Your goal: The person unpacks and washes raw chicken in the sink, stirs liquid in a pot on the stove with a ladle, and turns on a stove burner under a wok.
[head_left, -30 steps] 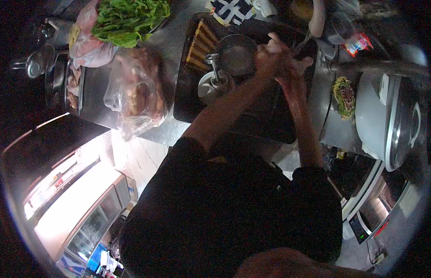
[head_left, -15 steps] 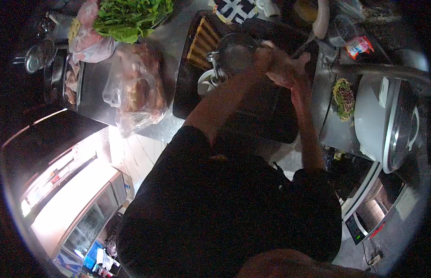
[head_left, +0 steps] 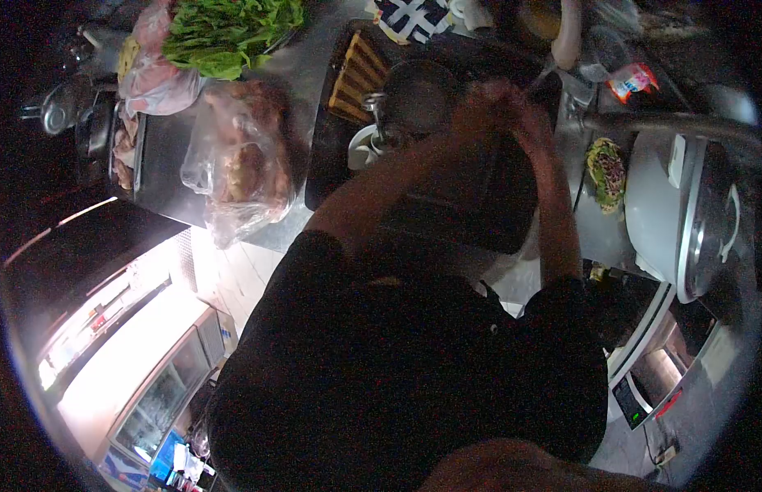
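My left hand and my right hand meet over the right part of a dark sink basin, close to the faucet. Both are dim and blurred, so their fingers and anything between them cannot be made out. A round dark pan or bowl lies just left of my left hand. Beside it are a yellow-brown slatted rack and a white cup with metal utensils.
A clear bag of raw meat and leafy greens are on the left counter. On the right stand a large white pot and a sponge-like patterned item. A patterned cloth lies behind the basin.
My hands have drawn together over the basin. The pale pieces seen around them earlier no longer show. My right forearm has shifted slightly right.
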A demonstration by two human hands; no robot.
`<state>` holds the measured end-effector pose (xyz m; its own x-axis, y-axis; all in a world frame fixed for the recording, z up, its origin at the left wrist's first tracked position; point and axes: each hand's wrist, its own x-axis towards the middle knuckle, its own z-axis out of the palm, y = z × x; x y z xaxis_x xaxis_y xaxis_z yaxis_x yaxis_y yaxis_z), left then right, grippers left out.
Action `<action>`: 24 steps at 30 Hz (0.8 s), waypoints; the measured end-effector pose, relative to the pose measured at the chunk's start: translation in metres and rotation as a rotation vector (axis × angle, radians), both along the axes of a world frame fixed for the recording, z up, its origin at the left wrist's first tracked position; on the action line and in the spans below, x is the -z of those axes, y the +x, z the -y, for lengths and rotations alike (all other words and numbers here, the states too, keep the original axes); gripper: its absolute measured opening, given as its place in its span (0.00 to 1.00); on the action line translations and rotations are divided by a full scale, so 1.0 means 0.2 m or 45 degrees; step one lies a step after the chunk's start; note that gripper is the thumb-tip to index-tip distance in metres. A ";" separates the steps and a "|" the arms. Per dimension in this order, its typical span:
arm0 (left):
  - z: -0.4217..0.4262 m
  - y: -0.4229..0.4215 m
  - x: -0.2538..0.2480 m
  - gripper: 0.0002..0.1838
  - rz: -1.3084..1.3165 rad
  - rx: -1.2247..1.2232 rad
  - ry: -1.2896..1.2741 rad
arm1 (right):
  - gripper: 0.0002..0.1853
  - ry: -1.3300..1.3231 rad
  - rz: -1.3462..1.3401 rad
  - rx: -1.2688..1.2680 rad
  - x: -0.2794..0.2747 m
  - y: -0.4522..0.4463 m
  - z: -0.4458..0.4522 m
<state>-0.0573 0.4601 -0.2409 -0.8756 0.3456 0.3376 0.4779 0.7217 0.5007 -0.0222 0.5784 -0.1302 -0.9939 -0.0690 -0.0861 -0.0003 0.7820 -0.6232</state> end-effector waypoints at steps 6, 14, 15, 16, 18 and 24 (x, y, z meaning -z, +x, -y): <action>0.19 -0.07 -0.11 0.33 1.172 0.291 0.377 | 0.24 -0.123 -0.054 0.086 0.09 0.05 -0.03; 0.18 -0.10 0.08 0.29 1.154 0.237 0.241 | 0.27 -0.326 0.198 -0.006 0.32 0.06 -0.20; 0.19 -0.10 0.07 0.28 1.161 0.248 0.232 | 0.28 -0.364 0.379 0.046 0.31 0.07 -0.20; 0.19 -0.11 0.06 0.28 1.159 0.258 0.228 | 0.28 -0.482 0.498 0.095 0.27 0.09 -0.18; 0.18 -0.12 0.05 0.27 1.164 0.270 0.211 | 0.27 -0.787 0.668 0.213 0.13 0.16 -0.12; 0.23 -0.21 -0.03 0.23 1.165 0.304 0.211 | 0.19 -0.852 0.513 0.499 0.21 0.18 -0.06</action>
